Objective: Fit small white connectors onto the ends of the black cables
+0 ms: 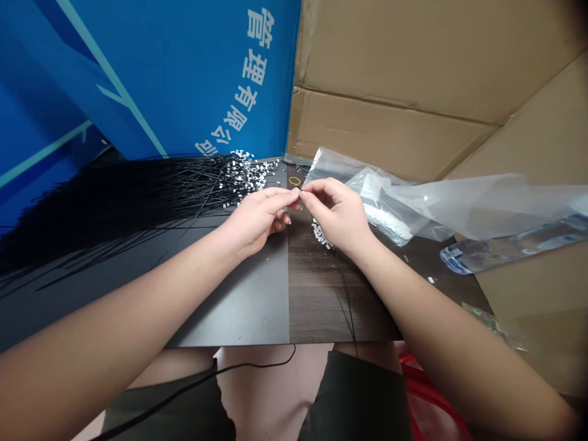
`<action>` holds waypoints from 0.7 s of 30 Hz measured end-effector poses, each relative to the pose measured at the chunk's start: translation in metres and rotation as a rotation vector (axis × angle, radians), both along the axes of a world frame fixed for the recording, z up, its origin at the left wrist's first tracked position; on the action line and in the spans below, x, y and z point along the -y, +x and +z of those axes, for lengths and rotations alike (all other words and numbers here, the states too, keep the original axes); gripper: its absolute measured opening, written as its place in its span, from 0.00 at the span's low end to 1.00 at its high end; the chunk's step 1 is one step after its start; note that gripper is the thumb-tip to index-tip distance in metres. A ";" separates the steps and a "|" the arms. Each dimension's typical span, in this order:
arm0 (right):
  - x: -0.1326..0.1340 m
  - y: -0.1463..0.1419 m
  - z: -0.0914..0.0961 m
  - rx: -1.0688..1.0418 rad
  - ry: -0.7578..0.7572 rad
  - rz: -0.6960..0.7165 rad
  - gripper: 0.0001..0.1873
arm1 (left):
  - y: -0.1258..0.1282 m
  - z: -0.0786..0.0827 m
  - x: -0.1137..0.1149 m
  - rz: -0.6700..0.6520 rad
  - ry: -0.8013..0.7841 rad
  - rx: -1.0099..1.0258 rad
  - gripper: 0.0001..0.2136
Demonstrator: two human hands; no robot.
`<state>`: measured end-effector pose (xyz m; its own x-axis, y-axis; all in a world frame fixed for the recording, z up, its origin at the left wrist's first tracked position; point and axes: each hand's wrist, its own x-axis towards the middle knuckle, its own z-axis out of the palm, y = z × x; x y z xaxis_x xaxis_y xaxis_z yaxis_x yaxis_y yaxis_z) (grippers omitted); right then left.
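The left hand (257,220) and the right hand (335,214) meet above the middle of the dark table (229,306), both in a narrow pinch, with their fingertips (294,192) touching at one small spot. Whatever they grip there is too small to make out. The left arm comes in from the near left and the right arm from the near right. A long pile of thin black wires (138,202) lies to the left, its long axis running left to right, and its white end pieces (248,174) bunch at the far right end, just beyond the left hand, which is the nearer hand to them. A small heap of white pieces (321,236) sits just under the right hand, partly hidden. One black wire (345,294) runs from beneath the right hand over the near edge, though I cannot tell whether that hand holds it. A rubber band (294,181) lies just beyond the fingertips, and a clear plastic bag (390,211) with white pieces inside lies to the right. A sheet of cardboard (390,61) and a blue board (184,79) stand along the far side.
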<state>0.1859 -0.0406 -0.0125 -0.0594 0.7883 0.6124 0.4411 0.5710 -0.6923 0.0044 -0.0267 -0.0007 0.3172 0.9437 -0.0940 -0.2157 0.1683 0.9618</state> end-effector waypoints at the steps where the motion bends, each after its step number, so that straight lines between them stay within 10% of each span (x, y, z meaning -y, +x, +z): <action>1: 0.000 0.000 0.000 0.008 -0.002 0.004 0.06 | -0.001 0.000 -0.001 0.005 0.001 -0.006 0.14; 21: 0.000 -0.002 -0.001 -0.121 -0.126 0.072 0.08 | -0.003 0.004 -0.002 -0.026 0.017 0.006 0.12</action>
